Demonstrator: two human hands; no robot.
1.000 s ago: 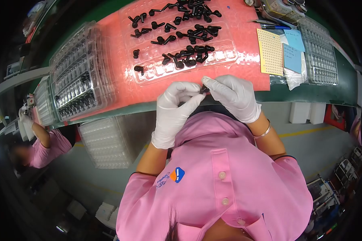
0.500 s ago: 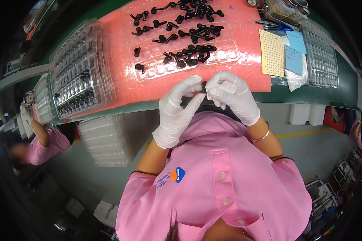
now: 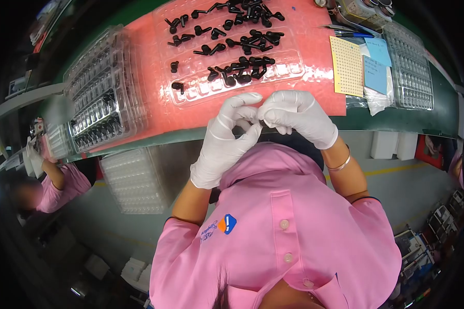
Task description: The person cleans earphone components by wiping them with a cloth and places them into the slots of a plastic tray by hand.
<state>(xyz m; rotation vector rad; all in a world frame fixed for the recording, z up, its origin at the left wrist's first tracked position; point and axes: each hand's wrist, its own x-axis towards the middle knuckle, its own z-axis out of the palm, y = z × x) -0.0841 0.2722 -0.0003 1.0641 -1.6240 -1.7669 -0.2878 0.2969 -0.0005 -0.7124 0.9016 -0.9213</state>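
Observation:
In white gloves, my left hand (image 3: 227,136) and my right hand (image 3: 300,117) meet in front of my chest, at the table's near edge. Both pinch a small black earbud (image 3: 263,123), mostly hidden by the fingertips. The left fingers curve round with a gap behind the thumb; the right fingers are bunched together. Just beyond the hands lies a clear plastic tray (image 3: 191,91) with many loose black earbuds (image 3: 244,78) scattered in rows and heaps across it.
Stacked clear trays (image 3: 100,98), some holding earbuds, stand at the left on the pink mat (image 3: 157,116). To the right are a yellow dotted sheet (image 3: 346,67), blue notes (image 3: 375,74), pens (image 3: 353,34) and more trays (image 3: 408,67). A co-worker (image 3: 69,185) is at far left.
My fingers have closed further over the earbud, so less of it shows. My right hand has turned slightly and the left wrist has shifted a little left.

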